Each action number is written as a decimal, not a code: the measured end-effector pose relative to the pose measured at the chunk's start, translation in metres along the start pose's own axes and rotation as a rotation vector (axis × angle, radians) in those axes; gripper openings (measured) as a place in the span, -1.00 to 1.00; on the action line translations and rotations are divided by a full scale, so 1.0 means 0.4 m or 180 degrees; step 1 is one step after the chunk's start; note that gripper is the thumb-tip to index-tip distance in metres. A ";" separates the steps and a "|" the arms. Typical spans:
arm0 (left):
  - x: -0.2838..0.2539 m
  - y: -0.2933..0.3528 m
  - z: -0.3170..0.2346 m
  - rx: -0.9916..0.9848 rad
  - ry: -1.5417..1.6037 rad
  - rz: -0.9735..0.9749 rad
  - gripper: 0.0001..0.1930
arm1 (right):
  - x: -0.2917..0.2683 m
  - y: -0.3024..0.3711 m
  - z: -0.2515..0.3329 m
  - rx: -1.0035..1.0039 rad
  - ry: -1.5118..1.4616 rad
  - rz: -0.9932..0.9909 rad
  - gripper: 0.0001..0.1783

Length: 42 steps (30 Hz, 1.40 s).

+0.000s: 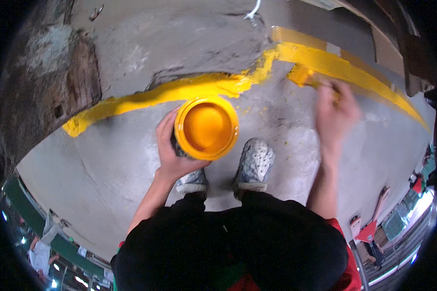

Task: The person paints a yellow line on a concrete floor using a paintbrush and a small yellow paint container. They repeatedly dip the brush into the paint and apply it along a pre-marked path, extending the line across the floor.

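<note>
My left hand point(169, 150) is wrapped round the side of an open can of yellow paint point(207, 127), held over my feet. Paint coats its rim and fills the inside to below the lip. My right hand point(338, 111), smeared by motion, grips a paintbrush point(302, 75) whose bristles are loaded with yellow. The brush head is just below a wide yellow painted stripe point(320, 57) on the floor; whether it touches the floor I cannot tell. Another stretch of the yellow stripe point(172, 91) runs left, with ragged edges, joined by a bend.
Tan tape point(289, 36) edges the right stripe. Yellow drops dot the grey concrete floor point(286, 145). A rough, dark timber block point(85, 72) stands at left. My shoes point(256, 162) are beneath the can. A red pallet jack point(366, 232) is at lower right; a person point(40, 254) is at lower left.
</note>
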<state>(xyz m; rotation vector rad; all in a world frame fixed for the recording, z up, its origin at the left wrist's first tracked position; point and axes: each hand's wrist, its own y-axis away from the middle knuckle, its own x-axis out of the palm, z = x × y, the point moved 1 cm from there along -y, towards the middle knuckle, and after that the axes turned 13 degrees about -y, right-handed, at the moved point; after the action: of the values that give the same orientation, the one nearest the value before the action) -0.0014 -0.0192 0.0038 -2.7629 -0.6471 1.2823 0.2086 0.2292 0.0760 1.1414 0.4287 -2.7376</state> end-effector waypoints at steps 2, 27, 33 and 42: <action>0.001 -0.006 0.004 0.0062 0.0009 0.0025 0.21 | -0.097 0.019 0.064 0.0672 -0.0684 0.0096 -0.82; 0.055 -0.043 -0.005 0.0261 0.0327 0.0292 0.19 | -0.070 0.101 0.096 0.0303 -0.1291 0.1660 -0.92; 0.053 -0.036 0.003 0.0223 0.0344 0.0308 0.18 | -0.120 0.049 0.140 -0.0364 -0.1235 0.1704 -0.90; 0.049 -0.042 0.006 0.0467 0.0339 0.0268 0.19 | -0.140 0.027 0.188 -0.3375 -0.0106 0.3952 -0.70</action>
<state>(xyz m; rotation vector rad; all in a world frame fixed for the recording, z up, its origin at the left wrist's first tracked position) 0.0021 0.0031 -0.0086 -2.7410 -0.4164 1.1366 0.1997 0.1967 0.1642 0.6403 0.6970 -1.1467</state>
